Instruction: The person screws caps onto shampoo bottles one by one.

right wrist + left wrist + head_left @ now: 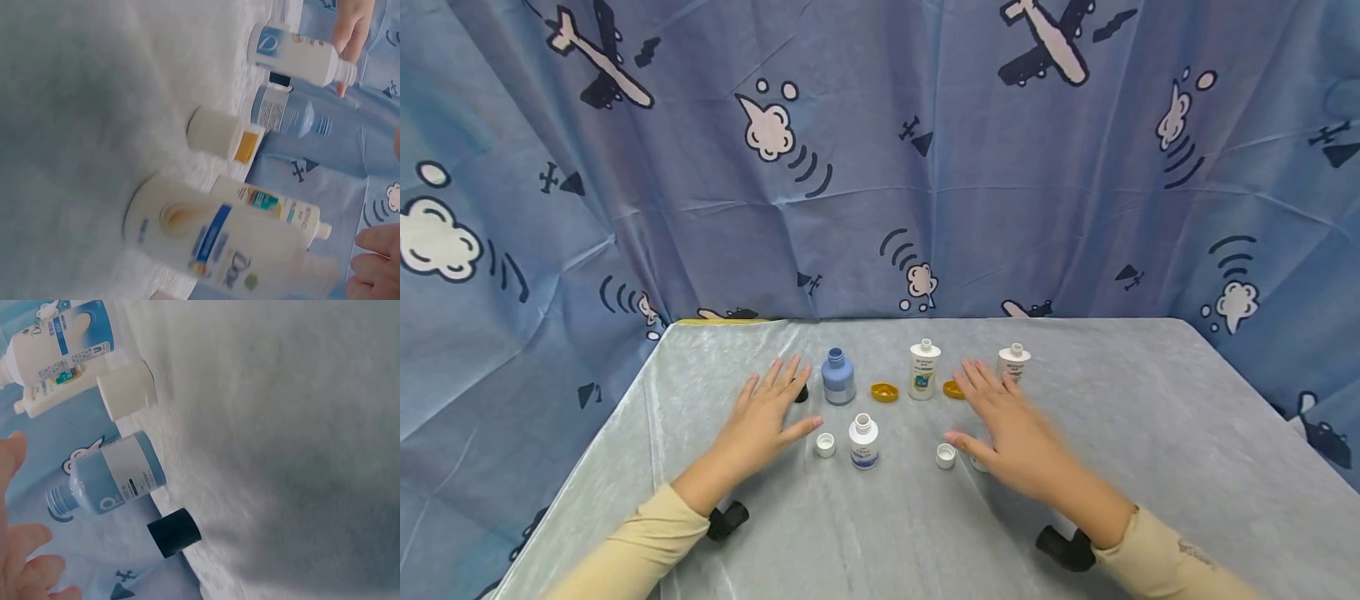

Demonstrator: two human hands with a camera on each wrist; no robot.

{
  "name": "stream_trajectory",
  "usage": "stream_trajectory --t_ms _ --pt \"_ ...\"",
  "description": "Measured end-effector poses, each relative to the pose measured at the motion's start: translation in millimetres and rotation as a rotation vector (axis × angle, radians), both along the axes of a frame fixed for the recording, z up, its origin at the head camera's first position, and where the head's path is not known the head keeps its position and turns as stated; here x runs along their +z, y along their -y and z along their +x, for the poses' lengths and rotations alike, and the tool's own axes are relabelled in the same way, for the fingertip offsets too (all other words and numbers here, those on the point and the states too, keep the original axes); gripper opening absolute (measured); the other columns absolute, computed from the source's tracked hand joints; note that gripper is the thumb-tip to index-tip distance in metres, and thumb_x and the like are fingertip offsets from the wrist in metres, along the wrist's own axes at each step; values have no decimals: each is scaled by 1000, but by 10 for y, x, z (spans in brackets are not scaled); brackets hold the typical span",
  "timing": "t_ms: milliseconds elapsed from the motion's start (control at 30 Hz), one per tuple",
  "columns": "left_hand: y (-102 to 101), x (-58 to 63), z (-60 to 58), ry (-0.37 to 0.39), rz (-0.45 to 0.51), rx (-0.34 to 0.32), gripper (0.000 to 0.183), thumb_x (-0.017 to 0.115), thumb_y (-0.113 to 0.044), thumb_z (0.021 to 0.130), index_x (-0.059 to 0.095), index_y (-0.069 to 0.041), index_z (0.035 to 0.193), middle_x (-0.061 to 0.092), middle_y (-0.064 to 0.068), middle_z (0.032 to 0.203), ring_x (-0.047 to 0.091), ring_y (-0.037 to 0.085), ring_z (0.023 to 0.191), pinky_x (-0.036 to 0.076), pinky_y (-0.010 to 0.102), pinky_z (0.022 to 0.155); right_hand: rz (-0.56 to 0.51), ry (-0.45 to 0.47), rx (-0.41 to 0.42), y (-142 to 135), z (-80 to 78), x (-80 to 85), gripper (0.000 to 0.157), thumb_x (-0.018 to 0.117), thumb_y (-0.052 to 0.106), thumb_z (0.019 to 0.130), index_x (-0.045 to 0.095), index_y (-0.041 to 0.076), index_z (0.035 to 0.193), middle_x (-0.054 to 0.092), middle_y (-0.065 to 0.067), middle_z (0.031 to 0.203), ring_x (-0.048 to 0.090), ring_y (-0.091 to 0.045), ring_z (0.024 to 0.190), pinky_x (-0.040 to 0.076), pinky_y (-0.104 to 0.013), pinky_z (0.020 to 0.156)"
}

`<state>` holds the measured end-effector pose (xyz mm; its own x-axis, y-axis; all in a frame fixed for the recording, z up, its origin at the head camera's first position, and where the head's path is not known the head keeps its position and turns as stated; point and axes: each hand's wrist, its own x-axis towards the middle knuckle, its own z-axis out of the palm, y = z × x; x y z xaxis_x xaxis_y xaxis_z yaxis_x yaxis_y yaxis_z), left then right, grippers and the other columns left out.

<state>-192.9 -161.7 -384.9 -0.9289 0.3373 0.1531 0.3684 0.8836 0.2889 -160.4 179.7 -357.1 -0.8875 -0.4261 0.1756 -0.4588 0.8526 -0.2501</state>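
Observation:
My left hand (767, 412) is held over the left of the table, fingers spread, holding nothing. Partly behind its fingertips is a black cap (802, 394); beside that stands an uncapped blue bottle (838, 379). Near its thumb are a white cap (825, 445) and a small open white bottle (863, 443). My right hand (1011, 429), also spread and holding nothing, hides most of a white bottle (219, 234) with a blue-striped label. A second white cap (945, 456) lies by the right thumb. Beyond the fingers stands a white bottle (1013, 358), partly covered.
Another uncapped white bottle (923, 371) stands at the back middle, between two amber caps, one on its left (884, 392) and one on its right (952, 390). A grey cloth covers the table (1150, 417). Behind it hangs a blue patterned curtain (850, 250).

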Motion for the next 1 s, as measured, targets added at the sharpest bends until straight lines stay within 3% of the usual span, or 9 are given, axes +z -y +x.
stream_trajectory --t_ms 200,433,700,1000 --pt "-23 -22 27 -3 24 -21 79 64 -48 93 32 -11 156 23 12 164 18 36 153 15 63 122 -42 -7 39 137 15 -29 78 57 53 96 31 10 156 20 -13 166 17 -35 154 16 -58 123" --pt "-35 -38 45 45 41 -38 82 65 -50 92 31 -10 156 22 11 165 16 34 154 13 61 123 -83 21 87 282 18 -86 80 59 52 95 31 9 156 19 -12 166 18 -32 154 17 -55 124" --pt "-63 -47 58 95 65 -72 93 76 -48 84 32 -9 156 27 14 163 22 37 152 20 59 122 -227 146 113 414 43 -89 80 61 51 95 29 12 157 17 -11 167 17 -36 153 22 -62 120" --pt "-79 -59 66 130 106 -95 91 79 -43 82 37 -8 153 30 16 162 30 40 148 27 61 118 -319 246 124 540 32 -103 83 67 47 92 28 13 157 16 -7 167 18 -37 153 24 -62 119"
